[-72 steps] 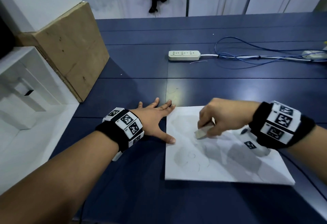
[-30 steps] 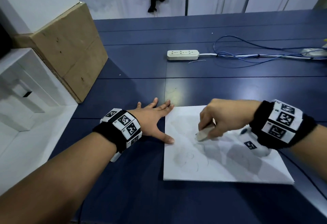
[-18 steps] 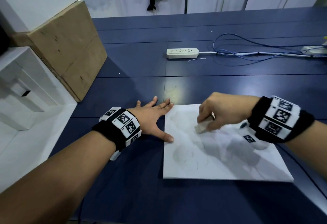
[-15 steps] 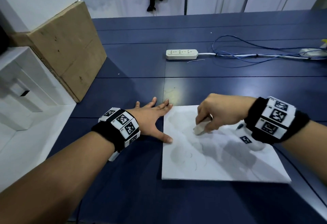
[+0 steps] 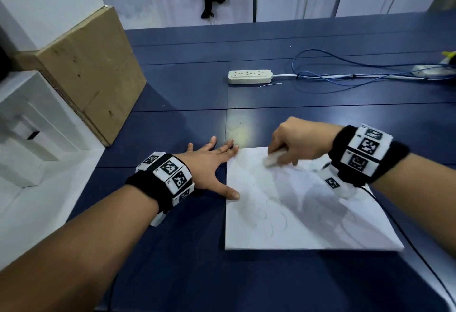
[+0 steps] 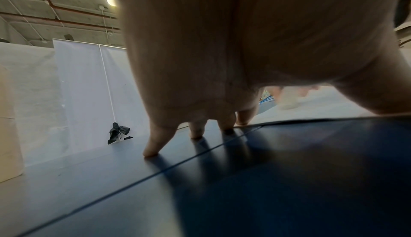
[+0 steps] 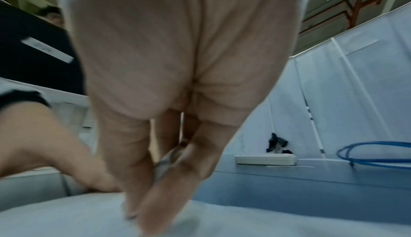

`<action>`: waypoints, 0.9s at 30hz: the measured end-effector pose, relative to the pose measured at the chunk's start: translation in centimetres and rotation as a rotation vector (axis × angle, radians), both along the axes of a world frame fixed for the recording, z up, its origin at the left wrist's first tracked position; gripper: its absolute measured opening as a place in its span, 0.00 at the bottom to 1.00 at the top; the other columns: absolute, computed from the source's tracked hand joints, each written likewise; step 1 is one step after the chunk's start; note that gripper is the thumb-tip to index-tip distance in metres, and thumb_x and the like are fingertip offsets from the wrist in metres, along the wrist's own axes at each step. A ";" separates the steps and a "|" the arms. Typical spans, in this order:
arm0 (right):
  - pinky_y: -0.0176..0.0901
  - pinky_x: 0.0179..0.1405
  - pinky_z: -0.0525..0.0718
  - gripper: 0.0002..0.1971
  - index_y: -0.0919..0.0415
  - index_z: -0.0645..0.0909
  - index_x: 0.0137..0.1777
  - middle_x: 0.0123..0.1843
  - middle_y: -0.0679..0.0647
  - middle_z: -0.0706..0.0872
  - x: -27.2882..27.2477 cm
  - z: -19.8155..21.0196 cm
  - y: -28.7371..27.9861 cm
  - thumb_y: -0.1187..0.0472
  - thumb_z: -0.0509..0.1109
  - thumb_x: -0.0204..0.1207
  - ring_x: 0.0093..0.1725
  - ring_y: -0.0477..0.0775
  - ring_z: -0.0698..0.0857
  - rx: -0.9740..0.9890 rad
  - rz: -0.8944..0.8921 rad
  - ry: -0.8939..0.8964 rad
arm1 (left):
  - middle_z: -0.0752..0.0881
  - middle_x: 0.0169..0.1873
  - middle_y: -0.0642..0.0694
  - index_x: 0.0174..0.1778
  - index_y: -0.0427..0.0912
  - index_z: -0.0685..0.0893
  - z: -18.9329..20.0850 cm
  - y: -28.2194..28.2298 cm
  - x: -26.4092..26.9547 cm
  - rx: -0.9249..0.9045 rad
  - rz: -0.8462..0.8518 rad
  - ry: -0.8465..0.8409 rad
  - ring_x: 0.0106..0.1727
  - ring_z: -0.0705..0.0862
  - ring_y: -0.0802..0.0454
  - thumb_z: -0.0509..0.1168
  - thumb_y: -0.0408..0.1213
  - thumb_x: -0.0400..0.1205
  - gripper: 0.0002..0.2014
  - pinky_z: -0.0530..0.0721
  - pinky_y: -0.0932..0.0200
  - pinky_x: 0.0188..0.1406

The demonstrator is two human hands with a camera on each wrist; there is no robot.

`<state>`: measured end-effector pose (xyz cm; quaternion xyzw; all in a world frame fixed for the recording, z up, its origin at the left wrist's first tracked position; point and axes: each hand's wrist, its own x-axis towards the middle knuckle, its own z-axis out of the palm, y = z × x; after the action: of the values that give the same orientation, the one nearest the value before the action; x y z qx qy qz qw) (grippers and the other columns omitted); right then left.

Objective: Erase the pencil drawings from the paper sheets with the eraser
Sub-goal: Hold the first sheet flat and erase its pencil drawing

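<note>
Though motion blurs it, we see our right hand (image 5: 299,142) pinching the white eraser (image 5: 272,158) against the paper sheets (image 5: 291,215), toward their eleven o'clock corner. In the right wrist view our fingers (image 7: 133,179) hide most of it. Our left hand (image 5: 209,163), at nine o'clock, lies flat with fingers spread on the blue table (image 5: 172,274), thumb touching the sheets' edge. Faint pencil marks (image 5: 266,218) are barely legible.
</note>
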<state>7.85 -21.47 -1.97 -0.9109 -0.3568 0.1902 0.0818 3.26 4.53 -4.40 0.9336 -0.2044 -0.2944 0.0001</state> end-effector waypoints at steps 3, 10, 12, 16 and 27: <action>0.48 0.44 0.89 0.08 0.52 0.91 0.44 0.34 0.50 0.90 2.1 -0.5 -0.1 0.51 0.73 0.69 0.31 0.44 0.88 0.012 -0.108 -0.140 | 0.30 0.81 0.66 0.84 0.62 0.33 0.0 0.0 0.0 0.000 0.005 0.006 0.83 0.27 0.50 0.63 0.81 0.63 0.62 0.39 0.19 0.76; 0.39 0.42 0.87 0.05 0.45 0.91 0.47 0.38 0.44 0.90 -2.4 0.1 -0.2 0.51 0.78 0.72 0.31 0.43 0.90 0.011 0.073 0.175 | 0.29 0.81 0.66 0.84 0.61 0.32 0.0 0.0 0.0 0.005 -0.004 0.007 0.83 0.27 0.50 0.63 0.80 0.64 0.62 0.39 0.19 0.76; 0.37 0.42 0.86 0.05 0.47 0.91 0.47 0.39 0.47 0.91 -0.7 -0.3 -0.1 0.53 0.77 0.71 0.30 0.41 0.89 0.032 0.019 0.068 | 0.30 0.81 0.66 0.84 0.62 0.32 -0.1 0.0 0.0 0.005 -0.003 0.004 0.83 0.27 0.50 0.63 0.81 0.63 0.63 0.39 0.19 0.76; 0.45 0.45 0.88 0.08 0.50 0.92 0.47 0.38 0.49 0.91 2.1 -0.6 -0.3 0.54 0.75 0.69 0.36 0.46 0.89 0.022 -0.128 -0.164 | 0.30 0.81 0.66 0.84 0.62 0.33 -0.1 0.0 0.0 0.002 0.004 0.002 0.83 0.27 0.50 0.63 0.81 0.63 0.63 0.38 0.20 0.76; 0.42 0.42 0.89 0.06 0.51 0.91 0.45 0.36 0.51 0.91 1.0 -0.4 -0.5 0.53 0.75 0.72 0.30 0.41 0.89 0.021 -0.055 -0.077 | 0.30 0.81 0.66 0.83 0.62 0.32 0.0 0.0 0.0 0.005 0.003 0.010 0.83 0.27 0.50 0.62 0.81 0.62 0.63 0.38 0.19 0.76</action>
<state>8.80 -21.98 -2.34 -0.9262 -0.3364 0.1490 0.0827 3.26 4.50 -4.36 0.9324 -0.2021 -0.2996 -0.0008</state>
